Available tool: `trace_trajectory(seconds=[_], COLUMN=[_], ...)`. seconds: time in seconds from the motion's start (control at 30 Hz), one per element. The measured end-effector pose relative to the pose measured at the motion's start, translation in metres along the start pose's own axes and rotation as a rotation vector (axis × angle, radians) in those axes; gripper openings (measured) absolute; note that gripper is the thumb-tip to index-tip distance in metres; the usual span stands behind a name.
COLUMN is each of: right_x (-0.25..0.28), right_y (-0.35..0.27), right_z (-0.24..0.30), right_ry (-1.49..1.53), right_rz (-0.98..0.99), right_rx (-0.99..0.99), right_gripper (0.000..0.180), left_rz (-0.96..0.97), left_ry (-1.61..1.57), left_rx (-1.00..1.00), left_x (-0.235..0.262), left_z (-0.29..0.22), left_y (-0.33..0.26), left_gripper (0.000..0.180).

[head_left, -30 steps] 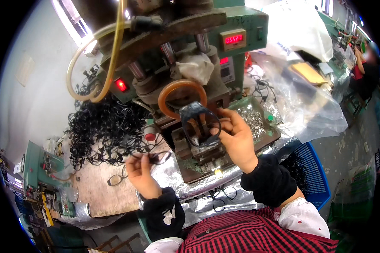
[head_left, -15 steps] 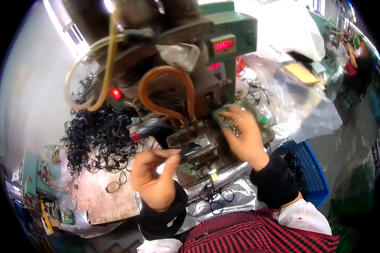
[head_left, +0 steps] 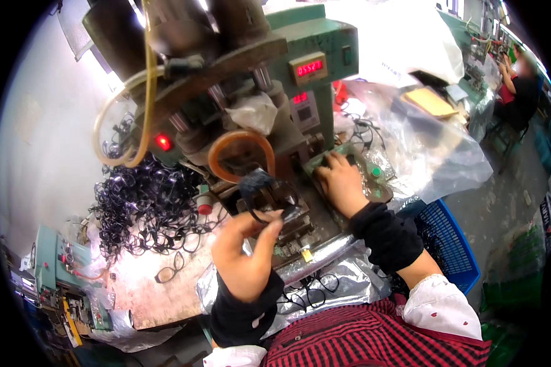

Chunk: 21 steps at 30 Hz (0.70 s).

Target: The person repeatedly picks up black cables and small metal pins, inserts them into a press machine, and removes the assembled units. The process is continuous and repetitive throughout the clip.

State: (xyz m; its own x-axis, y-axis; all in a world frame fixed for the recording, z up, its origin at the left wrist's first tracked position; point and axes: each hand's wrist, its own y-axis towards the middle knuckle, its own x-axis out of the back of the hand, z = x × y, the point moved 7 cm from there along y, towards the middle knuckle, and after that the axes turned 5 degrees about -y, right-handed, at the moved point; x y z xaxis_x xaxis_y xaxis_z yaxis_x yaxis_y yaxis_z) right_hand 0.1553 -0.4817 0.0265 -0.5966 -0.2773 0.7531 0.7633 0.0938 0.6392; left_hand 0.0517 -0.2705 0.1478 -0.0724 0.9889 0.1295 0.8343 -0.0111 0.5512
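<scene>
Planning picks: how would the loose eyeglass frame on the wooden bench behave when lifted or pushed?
The loose eyeglass frame looks light, being mostly thin rims. Probably fairly stiff, since both rims hold their outline. Resting low on the wooden bench, it'd likely slide, not roll.

- A factory workshop, by its fittings.
- A heavy, grimy press (head_left: pixel 226 56) with metal columns (head_left: pixel 261 78), an orange hose (head_left: pixel 242 137) and a red digital display (head_left: pixel 308 68) fills the middle.
- A big tangled heap of black eyeglass frames (head_left: pixel 144 205) covers part of a wooden tabletop (head_left: pixel 141 293).
- A second green machine (head_left: pixel 48 252) stands off to the left.
- Farther away at right, a co-worker (head_left: pixel 523 92) is at a line of cluttered workstations (head_left: pixel 475 76).
</scene>
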Motion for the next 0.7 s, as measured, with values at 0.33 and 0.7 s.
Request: trace_trajectory(seconds=[0.33, 0.7], right_x=[0.039, 0.042], right_y=[-0.016, -0.053], right_z=[-0.037, -0.054], right_ry=[0.271, 0.511], right_rz=[-0.180, -0.095], right_rx=[-0.232, -0.472], right_gripper=[0.007, 0.014], left_rz=[-0.481, -0.425], left_ry=[0.631, 0.978], left_rx=[0.186, 0.544], left_x=[0.262, 0.309], left_z=[0.056, 0.225], left_y=[-0.063, -0.158], left_gripper=[0.020, 0.015])
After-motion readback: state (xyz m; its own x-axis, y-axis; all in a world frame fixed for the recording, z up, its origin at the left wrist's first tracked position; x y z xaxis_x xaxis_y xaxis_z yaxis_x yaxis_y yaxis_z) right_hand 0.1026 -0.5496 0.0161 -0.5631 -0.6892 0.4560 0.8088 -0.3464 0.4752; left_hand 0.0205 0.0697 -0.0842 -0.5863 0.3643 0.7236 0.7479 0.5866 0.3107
